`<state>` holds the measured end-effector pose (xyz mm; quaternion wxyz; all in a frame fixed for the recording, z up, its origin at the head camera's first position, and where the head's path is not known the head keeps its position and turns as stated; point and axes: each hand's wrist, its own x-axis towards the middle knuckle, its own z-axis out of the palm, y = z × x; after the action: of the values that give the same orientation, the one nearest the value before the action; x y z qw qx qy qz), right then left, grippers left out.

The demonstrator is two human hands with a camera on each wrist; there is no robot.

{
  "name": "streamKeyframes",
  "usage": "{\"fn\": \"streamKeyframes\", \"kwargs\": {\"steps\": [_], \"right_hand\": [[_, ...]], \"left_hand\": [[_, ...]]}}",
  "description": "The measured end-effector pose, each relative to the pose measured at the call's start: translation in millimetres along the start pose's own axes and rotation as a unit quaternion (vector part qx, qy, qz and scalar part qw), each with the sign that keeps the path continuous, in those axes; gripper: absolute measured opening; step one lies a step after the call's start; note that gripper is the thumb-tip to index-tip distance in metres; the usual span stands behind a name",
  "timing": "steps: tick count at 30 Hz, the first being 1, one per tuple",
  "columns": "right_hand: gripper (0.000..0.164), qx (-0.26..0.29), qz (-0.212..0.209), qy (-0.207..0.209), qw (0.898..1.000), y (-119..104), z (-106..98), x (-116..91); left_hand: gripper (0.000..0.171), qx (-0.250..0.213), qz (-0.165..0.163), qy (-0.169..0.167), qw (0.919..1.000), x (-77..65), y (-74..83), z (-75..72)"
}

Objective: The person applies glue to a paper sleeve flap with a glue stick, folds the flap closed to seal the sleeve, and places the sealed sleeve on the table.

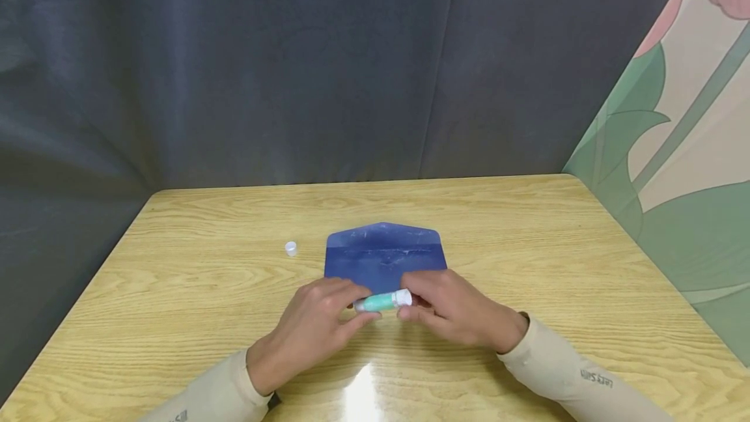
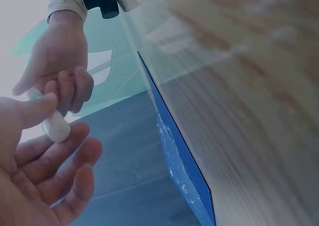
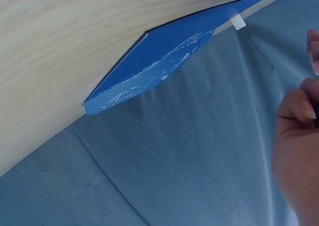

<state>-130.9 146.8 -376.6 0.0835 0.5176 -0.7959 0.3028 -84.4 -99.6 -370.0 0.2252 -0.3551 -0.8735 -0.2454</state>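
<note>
A glue stick [image 1: 379,301] with a green label and white ends is held between both hands, clear above the table's near middle. My left hand [image 1: 319,311] pinches it near its left end between thumb and fingers; in the left wrist view, its white end [image 2: 59,129] shows at those fingers. At the right end, my right hand [image 1: 454,305] pinches the white part with thumb and curled fingers. Just beyond the hands lies a blue envelope [image 1: 383,262], its flap [image 1: 383,234] opened away from me. Whitish smears mark the flap, seen closely in the right wrist view.
A small white cap [image 1: 291,249] stands on the wooden table [image 1: 205,266], left of the envelope. A dark curtain [image 1: 293,70] hangs behind the table's far edge. To the right is a flower-patterned panel [image 1: 691,213].
</note>
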Motion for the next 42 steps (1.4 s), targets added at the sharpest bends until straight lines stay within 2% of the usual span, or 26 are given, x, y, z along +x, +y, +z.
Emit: {"fn": "streamKeyframes", "kwargs": {"steps": [4, 9, 14, 18, 21, 26, 30, 33, 38, 42], "right_hand": [[0.037, -0.003, -0.044, 0.004, 0.999, -1.6, 1.0, 1.3], [0.034, -0.012, -0.099, 0.021, 0.995, -5.3, 7.0, 3.5], [0.037, -0.058, -0.115, 0.039, 0.991, -12.5, 12.5, 5.7], [0.039, -0.071, -0.115, 0.052, 0.989, -15.9, 14.4, 6.4], [0.039, -0.074, -0.109, 0.061, 0.989, -16.6, 15.6, 6.3], [0.04, -0.09, -0.1, 0.07, 0.988, -15.2, 16.3, 5.8], [0.042, -0.117, -0.094, 0.074, 0.986, -10.1, 15.2, 4.2], [0.042, -0.133, -0.082, 0.073, 0.985, -4.3, 13.4, 1.8], [0.041, -0.14, -0.055, 0.08, 0.985, 7.7, 8.2, -1.9], [0.043, -0.144, -0.031, 0.088, 0.985, 18.7, 2.8, -4.6]], "left_hand": [[0.017, -0.015, 0.025, -0.027, 0.9992, 0.0, 2.7, -0.1], [0.02, -0.01, 0.076, -0.035, 0.9964, 0.0, 7.2, 0.3], [0.013, 0.005, 0.108, -0.035, 0.9935, -0.8, 13.4, 0.3], [0.01, 0.014, 0.123, -0.022, 0.9921, -1.2, 16.1, 1.3], [0.01, 0.021, 0.115, -0.028, 0.9928, -1.4, 16.6, 1.7], [0.02, 0.037, 0.078, -0.07, 0.9938, -1.9, 12.9, 0.9], [0.029, 0.052, 0.044, -0.095, 0.9931, -0.8, 4.3, -1.4], [0.026, 0.068, 0.026, -0.112, 0.991, 0.8, -4.9, -4.1], [0.023, 0.109, -0.004, -0.167, 0.9799, 1.2, -23.1, -8.7], [0.034, 0.122, -0.033, -0.249, 0.9602, -2.3, -35.5, -12.2]]}}
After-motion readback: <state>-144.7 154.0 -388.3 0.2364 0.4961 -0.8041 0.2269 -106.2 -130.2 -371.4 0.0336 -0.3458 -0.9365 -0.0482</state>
